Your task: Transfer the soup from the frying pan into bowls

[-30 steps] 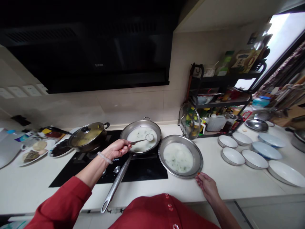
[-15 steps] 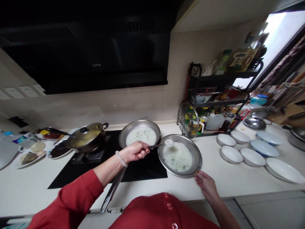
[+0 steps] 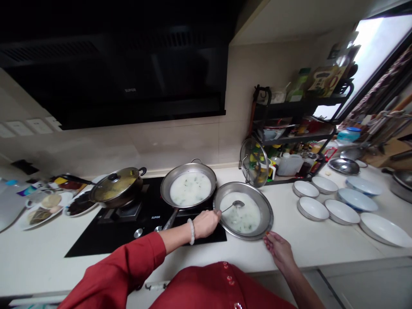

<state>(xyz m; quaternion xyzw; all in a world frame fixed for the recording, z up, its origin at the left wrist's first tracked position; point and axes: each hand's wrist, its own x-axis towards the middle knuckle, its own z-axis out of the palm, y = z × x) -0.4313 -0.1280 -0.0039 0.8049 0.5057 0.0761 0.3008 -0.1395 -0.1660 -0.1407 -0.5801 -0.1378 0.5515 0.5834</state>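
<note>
My left hand (image 3: 207, 224) is closed around the handle of a metal soup spoon (image 3: 238, 204), its bowl over or just in the white soup (image 3: 249, 216) with green bits. That soup fills the bottom of a wide steel basin (image 3: 266, 205) on the counter. At the basin's near right rim, my right hand (image 3: 279, 249) pinches the edge with its fingertips. Behind my left hand, a steel frying pan (image 3: 165, 185) holds similar white soup on the stove; its handle passes partly behind my left forearm.
A lidded pan (image 3: 120, 189) occupies the left burner of the black stove (image 3: 96, 240). Several white bowls (image 3: 313, 207) stand to the right. A glass lid (image 3: 254, 162) leans on the seasoning rack (image 3: 298, 138). Plates of food (image 3: 66, 198) lie far left, under the range hood (image 3: 135, 64).
My left hand has moved right and nearer my body, away from over the pan. The spoon, earlier with white soup in it, is now lower in the basin. My right hand stays at the rim.
</note>
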